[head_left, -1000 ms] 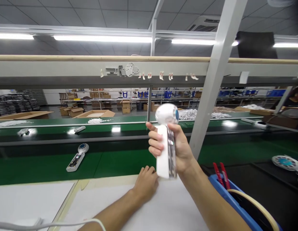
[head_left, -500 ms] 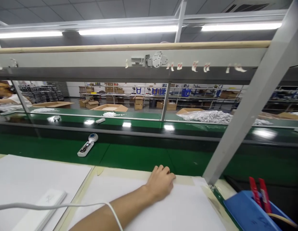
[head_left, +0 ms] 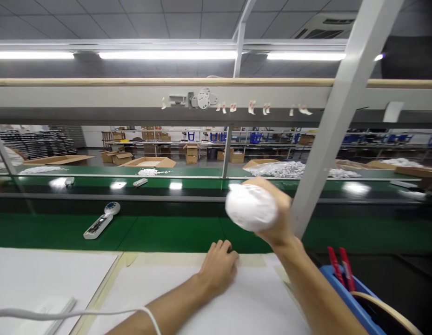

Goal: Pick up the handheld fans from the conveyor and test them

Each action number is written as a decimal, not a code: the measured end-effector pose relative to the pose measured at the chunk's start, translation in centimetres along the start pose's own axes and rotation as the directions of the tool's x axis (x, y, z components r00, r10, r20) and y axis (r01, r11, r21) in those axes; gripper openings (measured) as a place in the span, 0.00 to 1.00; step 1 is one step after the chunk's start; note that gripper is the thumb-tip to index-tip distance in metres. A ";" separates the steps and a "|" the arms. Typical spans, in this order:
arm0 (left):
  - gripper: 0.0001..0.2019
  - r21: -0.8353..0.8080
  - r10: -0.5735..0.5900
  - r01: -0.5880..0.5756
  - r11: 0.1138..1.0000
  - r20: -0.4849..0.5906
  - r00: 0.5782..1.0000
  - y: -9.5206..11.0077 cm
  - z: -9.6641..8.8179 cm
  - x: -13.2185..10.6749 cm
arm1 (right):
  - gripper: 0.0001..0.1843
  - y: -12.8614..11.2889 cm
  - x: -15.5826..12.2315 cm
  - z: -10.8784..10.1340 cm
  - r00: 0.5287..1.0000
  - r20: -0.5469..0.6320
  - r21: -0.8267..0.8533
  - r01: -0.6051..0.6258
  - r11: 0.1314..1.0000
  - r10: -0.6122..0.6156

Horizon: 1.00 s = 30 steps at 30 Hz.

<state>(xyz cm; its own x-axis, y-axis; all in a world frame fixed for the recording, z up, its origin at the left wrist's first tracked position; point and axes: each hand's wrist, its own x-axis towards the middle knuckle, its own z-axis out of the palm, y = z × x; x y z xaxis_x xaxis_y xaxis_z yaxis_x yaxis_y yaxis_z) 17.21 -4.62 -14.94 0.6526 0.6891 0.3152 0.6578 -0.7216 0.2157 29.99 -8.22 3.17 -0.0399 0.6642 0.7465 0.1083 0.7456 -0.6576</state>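
Note:
My right hand (head_left: 276,218) is raised above the bench edge and closed round a white handheld fan (head_left: 251,207), whose round head points toward me and is smeared by motion. My left hand (head_left: 218,266) rests on the white bench top (head_left: 236,302), fingers curled loosely against the surface near its far edge, with nothing in them. Another opened fan unit (head_left: 99,222) with a blue-centred head lies on the green conveyor belt (head_left: 174,230) to the left, out of reach of both hands.
A slanted grey frame post (head_left: 327,135) rises just right of my right hand. A blue bin (head_left: 344,293) with red-handled tools and a tape roll sits at the lower right. A white cable (head_left: 72,314) crosses the lower left. Cardboard boxes and piles of white parts lie beyond the far belt.
My right hand, out of view half a second ago, is back in view holding the fan, now tipped with its head toward me. The left hand has stayed on the bench.

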 end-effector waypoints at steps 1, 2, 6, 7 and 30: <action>0.15 0.004 -0.007 0.007 1.000 -0.018 1.000 0.0 0.0 0.0 | 0.07 1.0 0.5 0.6 0.999 -0.010 -0.092 0.041 0.995 -0.042; 0.15 0.008 -0.014 0.015 1.000 -0.037 0.999 0.1 0.0 -0.1 | 0.06 1.9 1.0 1.0 0.996 -0.010 -0.203 0.083 0.976 -0.087; 0.16 0.023 -0.017 0.020 1.000 -0.097 0.995 0.2 0.0 -0.4 | 0.10 5.5 1.7 1.3 0.988 0.034 -0.476 0.146 0.867 -0.147; 0.16 0.026 -0.015 0.018 1.000 -0.111 0.994 0.2 0.0 -0.4 | 0.13 6.5 1.7 1.1 0.993 0.035 -0.464 0.119 0.878 -0.116; 0.28 0.079 -0.120 0.126 0.989 -0.082 0.989 0.0 0.6 0.0 | 0.11 22.9 -2.8 -0.3 0.737 0.055 -0.278 -0.636 0.720 0.673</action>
<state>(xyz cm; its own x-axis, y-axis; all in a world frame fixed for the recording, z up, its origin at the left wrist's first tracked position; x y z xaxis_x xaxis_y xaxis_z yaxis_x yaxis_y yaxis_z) 17.43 -4.65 -15.48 0.5361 0.7625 0.3621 0.7625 -0.6215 0.1798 32.92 7.01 -13.91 -0.0116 0.9947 0.1021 0.3791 0.0988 -0.9201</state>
